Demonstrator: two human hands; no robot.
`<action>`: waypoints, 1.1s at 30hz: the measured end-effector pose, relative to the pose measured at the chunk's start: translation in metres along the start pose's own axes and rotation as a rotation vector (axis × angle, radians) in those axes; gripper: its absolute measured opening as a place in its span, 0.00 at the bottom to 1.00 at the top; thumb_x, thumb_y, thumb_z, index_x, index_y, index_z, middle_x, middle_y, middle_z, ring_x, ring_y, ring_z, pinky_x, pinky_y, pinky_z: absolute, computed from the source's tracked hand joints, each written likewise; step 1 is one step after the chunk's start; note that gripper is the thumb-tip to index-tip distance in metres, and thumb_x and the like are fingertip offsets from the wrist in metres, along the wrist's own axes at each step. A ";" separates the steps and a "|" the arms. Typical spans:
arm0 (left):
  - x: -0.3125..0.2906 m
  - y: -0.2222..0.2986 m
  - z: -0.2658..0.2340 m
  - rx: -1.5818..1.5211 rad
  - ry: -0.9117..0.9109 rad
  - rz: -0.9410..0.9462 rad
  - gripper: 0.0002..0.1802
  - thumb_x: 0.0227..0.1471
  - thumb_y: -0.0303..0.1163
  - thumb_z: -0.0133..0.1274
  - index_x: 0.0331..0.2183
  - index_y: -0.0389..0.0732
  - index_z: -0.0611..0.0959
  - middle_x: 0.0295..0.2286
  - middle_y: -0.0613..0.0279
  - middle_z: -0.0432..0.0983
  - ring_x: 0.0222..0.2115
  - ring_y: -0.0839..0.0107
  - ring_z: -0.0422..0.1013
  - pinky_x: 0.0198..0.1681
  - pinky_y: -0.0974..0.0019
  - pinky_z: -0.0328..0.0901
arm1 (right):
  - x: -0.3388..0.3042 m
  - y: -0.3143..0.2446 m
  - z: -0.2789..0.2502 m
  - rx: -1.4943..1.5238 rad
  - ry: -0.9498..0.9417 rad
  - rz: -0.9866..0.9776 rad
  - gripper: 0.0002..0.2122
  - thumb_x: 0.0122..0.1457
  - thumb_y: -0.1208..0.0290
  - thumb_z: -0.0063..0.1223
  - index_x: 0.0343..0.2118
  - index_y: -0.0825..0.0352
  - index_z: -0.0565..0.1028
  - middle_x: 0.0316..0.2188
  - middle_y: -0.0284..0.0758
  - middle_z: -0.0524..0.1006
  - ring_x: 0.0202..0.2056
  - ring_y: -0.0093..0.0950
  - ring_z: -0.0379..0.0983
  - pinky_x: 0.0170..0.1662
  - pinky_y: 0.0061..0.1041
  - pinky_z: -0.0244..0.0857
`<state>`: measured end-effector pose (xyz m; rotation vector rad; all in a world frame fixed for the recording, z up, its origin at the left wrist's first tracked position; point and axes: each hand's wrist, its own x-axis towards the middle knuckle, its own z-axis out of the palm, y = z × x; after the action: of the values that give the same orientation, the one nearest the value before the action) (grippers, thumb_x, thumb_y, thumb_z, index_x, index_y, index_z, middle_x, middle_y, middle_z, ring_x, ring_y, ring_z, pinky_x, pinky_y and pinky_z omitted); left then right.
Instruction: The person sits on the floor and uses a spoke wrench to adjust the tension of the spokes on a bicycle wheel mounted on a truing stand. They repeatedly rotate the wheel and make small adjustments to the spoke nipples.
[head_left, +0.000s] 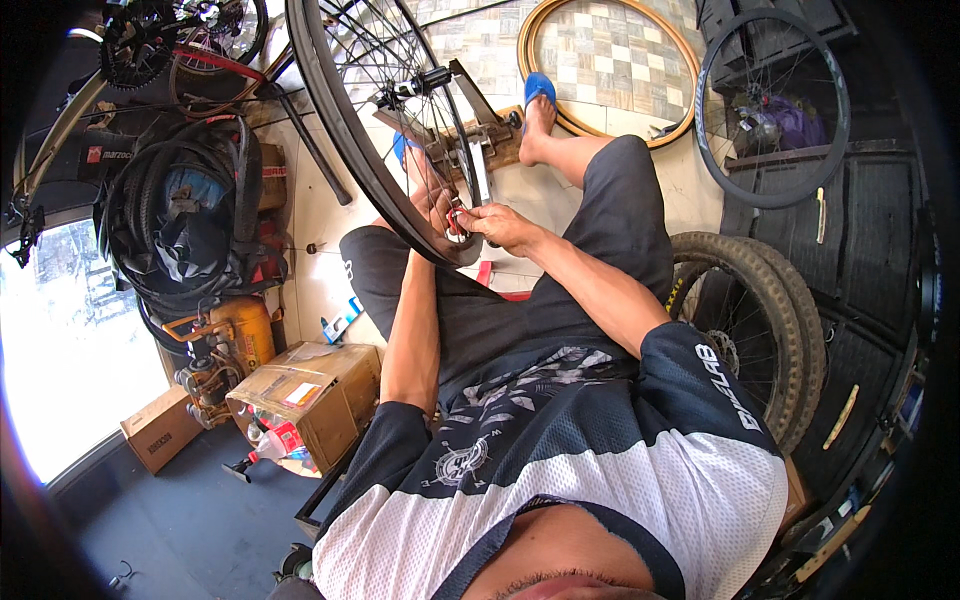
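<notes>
A bicycle wheel [345, 150] with a black rim and dark spokes stands upright between my legs in a truing stand [480, 125]. My right hand [505, 228] is closed at the near part of the rim, with a small red spoke wrench [457, 220] pinched between thumb and fingers among the spokes. My left hand [438, 212] reaches in behind the rim, beside the wrench. Its fingers are drawn together near the spokes, partly covered by the rim, and what they grip is hidden. The wheel's hub [425, 83] rests between the stand's arms.
Tan hoops [530, 45] lie on the floor beyond my foot. Another wheel [703, 100] leans at the far right, with knobbly-tyred wheels [800, 330] at my right. Left are bundled tyres [130, 200], a yellow compressor [245, 330] and a cardboard box [335, 405].
</notes>
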<state>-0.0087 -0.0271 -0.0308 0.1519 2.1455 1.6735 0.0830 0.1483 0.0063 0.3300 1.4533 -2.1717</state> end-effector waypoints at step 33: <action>-0.020 0.050 0.010 0.072 -0.207 -0.125 0.19 0.63 0.40 0.60 0.46 0.34 0.83 0.32 0.60 0.83 0.30 0.72 0.79 0.31 0.69 0.74 | -0.003 -0.015 -0.030 -0.701 0.214 -0.265 0.21 0.53 0.55 0.69 0.43 0.65 0.79 0.30 0.43 0.84 0.34 0.41 0.82 0.40 0.38 0.72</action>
<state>0.0048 -0.0108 0.0197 0.1985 2.0177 1.4444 0.0754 0.1815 0.0075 0.1193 2.3698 -1.6866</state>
